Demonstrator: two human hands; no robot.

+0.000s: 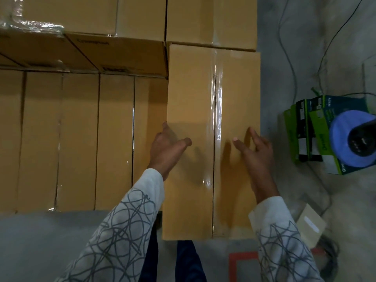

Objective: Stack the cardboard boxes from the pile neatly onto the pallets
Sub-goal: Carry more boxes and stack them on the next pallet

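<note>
A taped cardboard box [191,94] is seen from above at the right end of a layer of stacked boxes [79,139], its top raised above theirs. The left hand [168,147] is held at its left edge and the right hand [256,151] over its right half, fingers loosely spread, nothing grasped. Green cartons [305,129] are set on the floor nearby.

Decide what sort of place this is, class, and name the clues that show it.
Probably a warehouse or storeroom: rows of taped cardboard boxes packed tight, a bare concrete floor, and green cartons left on it.
</note>
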